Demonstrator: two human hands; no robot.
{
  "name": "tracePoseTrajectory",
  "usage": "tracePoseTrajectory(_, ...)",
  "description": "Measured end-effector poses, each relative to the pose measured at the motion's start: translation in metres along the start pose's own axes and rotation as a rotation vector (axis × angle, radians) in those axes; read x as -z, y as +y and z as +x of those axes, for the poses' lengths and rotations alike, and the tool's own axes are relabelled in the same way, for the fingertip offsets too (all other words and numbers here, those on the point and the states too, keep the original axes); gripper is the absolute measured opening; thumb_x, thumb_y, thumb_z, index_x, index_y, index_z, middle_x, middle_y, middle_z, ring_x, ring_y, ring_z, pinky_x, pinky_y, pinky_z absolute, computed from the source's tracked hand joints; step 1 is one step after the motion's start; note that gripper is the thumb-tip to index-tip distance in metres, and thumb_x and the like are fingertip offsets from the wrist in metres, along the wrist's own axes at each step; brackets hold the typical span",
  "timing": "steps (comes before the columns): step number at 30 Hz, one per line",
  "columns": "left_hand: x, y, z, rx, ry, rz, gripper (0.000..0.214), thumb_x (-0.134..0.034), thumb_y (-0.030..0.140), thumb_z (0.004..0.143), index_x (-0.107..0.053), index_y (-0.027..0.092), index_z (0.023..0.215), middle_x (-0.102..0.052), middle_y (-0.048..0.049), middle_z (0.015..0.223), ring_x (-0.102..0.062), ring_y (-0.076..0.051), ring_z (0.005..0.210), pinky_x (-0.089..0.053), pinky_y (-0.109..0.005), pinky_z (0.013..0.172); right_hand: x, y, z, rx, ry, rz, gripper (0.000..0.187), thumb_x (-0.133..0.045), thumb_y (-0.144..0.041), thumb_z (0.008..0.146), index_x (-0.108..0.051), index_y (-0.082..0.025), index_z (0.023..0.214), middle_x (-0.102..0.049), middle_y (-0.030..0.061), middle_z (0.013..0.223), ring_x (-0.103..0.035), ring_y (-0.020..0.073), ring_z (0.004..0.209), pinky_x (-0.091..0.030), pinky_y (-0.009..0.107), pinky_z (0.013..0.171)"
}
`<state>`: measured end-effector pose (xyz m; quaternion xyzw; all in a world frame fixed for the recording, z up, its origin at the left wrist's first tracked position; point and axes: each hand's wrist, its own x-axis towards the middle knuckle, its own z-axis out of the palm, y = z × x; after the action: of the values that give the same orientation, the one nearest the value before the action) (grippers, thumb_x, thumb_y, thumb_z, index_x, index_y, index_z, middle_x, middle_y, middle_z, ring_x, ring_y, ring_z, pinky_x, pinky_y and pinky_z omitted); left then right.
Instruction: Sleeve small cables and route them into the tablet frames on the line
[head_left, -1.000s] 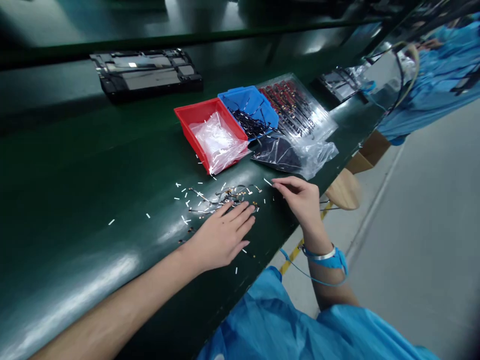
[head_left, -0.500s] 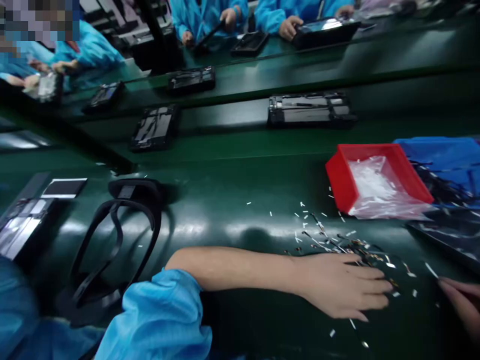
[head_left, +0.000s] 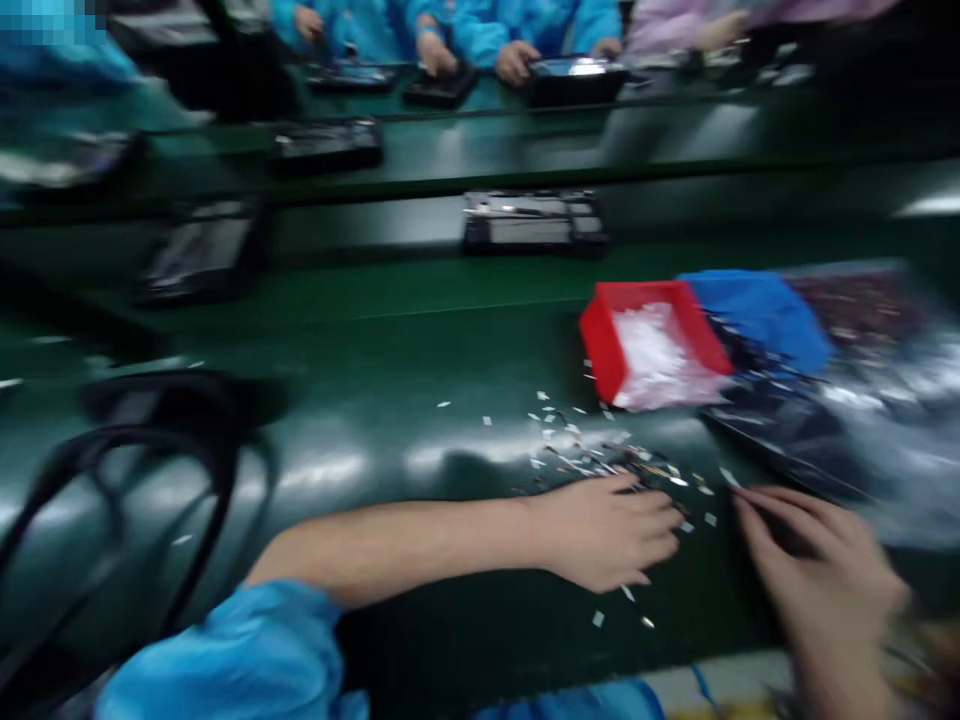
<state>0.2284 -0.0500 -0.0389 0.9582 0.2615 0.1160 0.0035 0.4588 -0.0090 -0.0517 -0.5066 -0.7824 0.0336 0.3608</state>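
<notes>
My left hand lies palm down on the green table, fingers stretched out, at the near edge of a loose pile of small flex cables. Its palm side is hidden. A short, thin cable piece shows just below the thumb. To the right, my right hand pinches a thin white strip between thumb and index finger; motion blur softens its details. Small white paper-like bits are scattered around the pile.
Behind the pile stand a red bin with a clear bag of white bits and a blue bin with dark cables. Plastic bags lie right. A black strapped object is at left. Opened devices sit farther back, near co-workers' hands.
The view has swung right, so the bins and table items appear farther left. My right hand now shows almost whole, still pinching the white strip. My left hand remains by the pile.
</notes>
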Motion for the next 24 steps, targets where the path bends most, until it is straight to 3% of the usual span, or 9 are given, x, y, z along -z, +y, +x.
tracePoseTrajectory(1, -0.003, 0.001, 0.001, 0.008, 0.025, -0.021, 0.042, -0.044, 0.035, 0.094, -0.06, 0.012, 0.126, -0.054, -0.0101, 0.14, -0.047, -0.022, 0.13, -0.034, -0.038, 0.106, 0.001, 0.001, -0.001, 0.068, 0.03, -0.045, 0.006, -0.064, -0.031, 0.082, -0.069, -0.03, 0.079, -0.069, 0.0077, 0.078, -0.061, 0.0233, 0.072, -0.045, 0.042, 0.068)
tracePoseTrajectory(3, -0.01, 0.001, 0.002, 0.022, 0.041, -0.053, 0.044, -0.047, 0.037, 0.094, -0.059, 0.011, 0.127, -0.054, -0.0106, 0.139, -0.046, -0.024, 0.131, -0.03, -0.04, 0.109, 0.001, 0.006, 0.0, 0.071, 0.031, -0.086, 0.01, -0.062, -0.027, 0.084, -0.07, -0.027, 0.078, -0.07, 0.0056, 0.078, -0.062, 0.0208, 0.073, -0.048, 0.038, 0.067)
tracePoseTrajectory(8, -0.02, -0.003, 0.005, 0.02, 0.042, -0.079, 0.047, -0.042, 0.04, 0.097, -0.056, 0.01, 0.131, -0.053, -0.0104, 0.14, -0.044, -0.026, 0.133, -0.027, -0.041, 0.109, -0.002, 0.015, 0.004, -0.152, 0.01, -0.102, 0.013, -0.062, -0.027, 0.083, -0.07, -0.022, 0.075, -0.068, 0.0037, 0.078, -0.061, 0.0181, 0.076, -0.049, 0.033, 0.064)
tracePoseTrajectory(12, -0.019, -0.001, 0.005, 0.016, 0.054, -0.064, 0.046, -0.041, 0.04, 0.097, -0.057, 0.012, 0.129, -0.054, -0.0094, 0.139, -0.045, -0.026, 0.132, -0.027, -0.041, 0.108, -0.001, 0.0, 0.002, -0.23, -0.002, -0.068, 0.01, -0.064, -0.024, 0.081, -0.068, -0.022, 0.072, -0.065, 0.0024, 0.077, -0.059, 0.0166, 0.074, -0.046, 0.029, 0.058)
tracePoseTrajectory(18, -0.021, -0.001, 0.006, 0.022, 0.059, -0.052, 0.047, -0.041, 0.04, 0.097, -0.057, 0.01, 0.13, -0.055, -0.0106, 0.138, -0.046, -0.026, 0.131, -0.026, -0.042, 0.109, -0.004, -0.037, -0.013, -0.076, 0.025, -0.061, 0.008, -0.063, -0.018, 0.084, -0.067, -0.021, 0.078, -0.066, 0.0023, 0.078, -0.059, 0.0149, 0.074, -0.047, 0.028, 0.058)
tracePoseTrajectory(24, -0.019, -0.001, 0.006, 0.016, 0.007, -0.07, 0.05, -0.042, 0.04, 0.097, -0.051, 0.009, 0.135, -0.052, -0.0124, 0.141, -0.043, -0.026, 0.134, -0.025, -0.042, 0.111, -0.01, -0.039, -0.017, 0.014, -0.011, -0.122, 0.01, -0.061, -0.016, 0.085, -0.068, -0.02, 0.079, -0.067, 0.0033, 0.078, -0.059, 0.0155, 0.074, -0.051, 0.03, 0.064)
